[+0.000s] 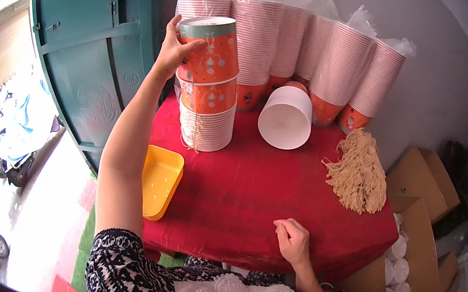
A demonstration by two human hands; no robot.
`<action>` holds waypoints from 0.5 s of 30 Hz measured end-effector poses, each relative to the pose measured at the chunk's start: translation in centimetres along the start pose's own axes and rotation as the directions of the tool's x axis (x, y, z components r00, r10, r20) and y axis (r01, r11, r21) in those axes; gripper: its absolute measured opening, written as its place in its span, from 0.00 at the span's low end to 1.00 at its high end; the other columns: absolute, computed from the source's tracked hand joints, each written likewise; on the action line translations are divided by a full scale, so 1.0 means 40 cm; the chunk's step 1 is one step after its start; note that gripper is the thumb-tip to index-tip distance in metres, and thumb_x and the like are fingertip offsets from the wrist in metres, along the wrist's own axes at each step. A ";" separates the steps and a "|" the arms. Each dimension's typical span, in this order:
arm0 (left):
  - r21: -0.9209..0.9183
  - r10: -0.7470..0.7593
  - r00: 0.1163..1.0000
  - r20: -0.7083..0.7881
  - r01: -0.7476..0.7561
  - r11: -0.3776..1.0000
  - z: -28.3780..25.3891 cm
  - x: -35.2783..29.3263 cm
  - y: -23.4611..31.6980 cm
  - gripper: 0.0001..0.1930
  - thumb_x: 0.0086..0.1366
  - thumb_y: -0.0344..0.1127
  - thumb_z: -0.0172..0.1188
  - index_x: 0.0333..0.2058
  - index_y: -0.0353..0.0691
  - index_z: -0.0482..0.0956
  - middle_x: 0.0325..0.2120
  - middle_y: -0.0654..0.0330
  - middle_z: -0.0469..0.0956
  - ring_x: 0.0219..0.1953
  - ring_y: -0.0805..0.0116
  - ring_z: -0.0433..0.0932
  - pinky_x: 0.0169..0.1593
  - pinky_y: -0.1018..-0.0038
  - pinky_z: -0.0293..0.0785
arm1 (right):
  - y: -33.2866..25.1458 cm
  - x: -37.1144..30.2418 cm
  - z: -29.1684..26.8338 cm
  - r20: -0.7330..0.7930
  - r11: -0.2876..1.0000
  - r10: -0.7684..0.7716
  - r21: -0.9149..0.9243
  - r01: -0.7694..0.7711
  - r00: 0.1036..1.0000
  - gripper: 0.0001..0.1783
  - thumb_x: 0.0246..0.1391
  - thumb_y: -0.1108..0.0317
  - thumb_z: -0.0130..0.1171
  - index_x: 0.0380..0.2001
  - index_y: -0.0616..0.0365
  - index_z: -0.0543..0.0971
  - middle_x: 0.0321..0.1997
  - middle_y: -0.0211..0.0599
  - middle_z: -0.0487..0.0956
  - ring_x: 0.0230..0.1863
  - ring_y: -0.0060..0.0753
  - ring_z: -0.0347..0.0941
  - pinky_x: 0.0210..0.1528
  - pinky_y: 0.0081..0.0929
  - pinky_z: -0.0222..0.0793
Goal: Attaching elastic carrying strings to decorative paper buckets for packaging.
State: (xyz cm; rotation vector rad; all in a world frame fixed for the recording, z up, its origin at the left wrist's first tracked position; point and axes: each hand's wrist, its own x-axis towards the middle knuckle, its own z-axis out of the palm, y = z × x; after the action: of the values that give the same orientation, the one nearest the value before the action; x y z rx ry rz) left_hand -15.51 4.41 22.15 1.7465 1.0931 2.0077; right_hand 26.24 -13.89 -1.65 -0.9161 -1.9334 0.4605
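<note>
My left hand (173, 49) is stretched far forward, thumb and fingers wrapped round the top of an orange-and-green paper bucket (210, 57). That bucket sits bottom-up on a stack of similar buckets (211, 128), whose white rims are nested below. Beige cords hang down the side of this stack. My right hand (293, 240) rests in a loose fist at the table's near edge, with nothing visible in it. Between the stack and the wall, a single paper bucket (285, 119) lies on its side, its white inside facing me.
Several tall bagged bucket stacks (256, 37) lean against the grey wall. A yellow plastic tray (162, 179) is at the left of the red-covered table (243, 200). A bundle of beige cords (359, 174) lies at the right edge, near cardboard boxes (420, 183). A green metal door (96, 64) stands left.
</note>
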 end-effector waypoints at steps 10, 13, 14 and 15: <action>0.059 -0.076 0.997 0.032 0.074 0.995 0.015 -0.040 -0.049 0.62 0.44 0.44 0.78 0.68 0.35 0.41 0.57 0.43 0.63 0.61 0.51 0.65 0.66 0.59 0.60 | -0.006 0.002 -0.001 0.022 1.000 0.009 -0.020 -0.008 1.000 0.07 0.56 0.75 0.54 0.32 0.67 0.80 0.28 0.47 0.79 0.29 0.46 0.77 0.31 0.36 0.72; 0.063 -0.079 0.996 0.039 0.076 0.995 0.016 -0.049 -0.061 0.62 0.44 0.45 0.79 0.68 0.35 0.41 0.57 0.42 0.63 0.61 0.51 0.65 0.66 0.59 0.59 | -0.005 0.002 -0.001 0.020 1.000 0.010 -0.026 -0.009 1.000 0.07 0.56 0.75 0.54 0.32 0.67 0.80 0.28 0.47 0.79 0.29 0.47 0.77 0.31 0.36 0.72; 0.071 -0.078 0.996 0.039 0.075 0.995 0.013 -0.051 -0.070 0.63 0.43 0.45 0.79 0.68 0.35 0.41 0.58 0.42 0.62 0.61 0.50 0.64 0.66 0.59 0.59 | -0.006 0.002 0.000 0.024 1.000 0.007 -0.025 -0.007 1.000 0.07 0.56 0.75 0.54 0.32 0.67 0.80 0.28 0.47 0.79 0.29 0.47 0.77 0.31 0.36 0.72; 0.079 -0.078 0.996 0.039 0.074 0.994 0.007 -0.052 -0.077 0.63 0.43 0.46 0.79 0.68 0.35 0.41 0.58 0.42 0.62 0.62 0.50 0.64 0.67 0.59 0.58 | -0.007 0.002 0.001 0.025 1.000 0.008 -0.023 -0.007 1.000 0.07 0.56 0.75 0.54 0.32 0.67 0.80 0.28 0.47 0.79 0.29 0.47 0.77 0.31 0.36 0.72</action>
State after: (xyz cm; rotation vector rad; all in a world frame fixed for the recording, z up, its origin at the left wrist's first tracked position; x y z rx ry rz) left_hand -15.57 5.31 18.53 1.7485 1.2206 1.8993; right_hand 26.07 -14.02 -1.43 -0.9366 -1.9619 0.4573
